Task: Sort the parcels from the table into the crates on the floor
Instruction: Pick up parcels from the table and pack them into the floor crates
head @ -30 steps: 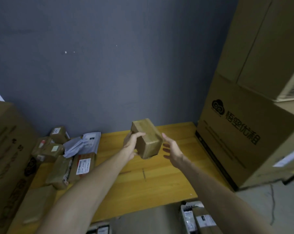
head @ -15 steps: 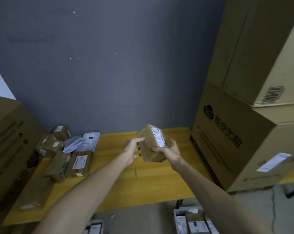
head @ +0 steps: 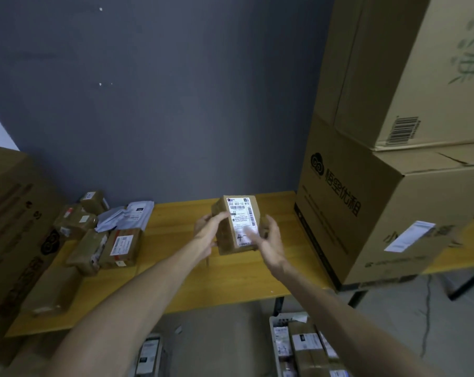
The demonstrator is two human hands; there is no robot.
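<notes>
- You held the parcel [head: 237, 227] in the air over the middle of the table [head: 181, 270], clear of its top.
- Its long axis ran away from you, far end tipped up, and the broad labelled face was turned toward your head. The label's printed number sat at the far end and a handwritten "4-" at the near end.
- On the floor under the table's front edge, the right crate [head: 271, 336] was packed with brown parcels, white labels up.
- A second crate [head: 162, 346] showed beside your left arm, mostly cut off, with one labelled parcel visible in it.
- Your left hand [head: 207, 232] gripped the parcel's left side, fingers curled over the edge onto the label.
- Your right hand [head: 268, 240] was at the parcel's right side, fingers reaching across the label's near corner. It was blurred, so I cannot tell whether it gripped or only touched.
- Both forearms reached forward and converged on the parcel.
- More parcels [head: 121, 246] lay in a pile at the table's left end, well apart from the held one.
</notes>
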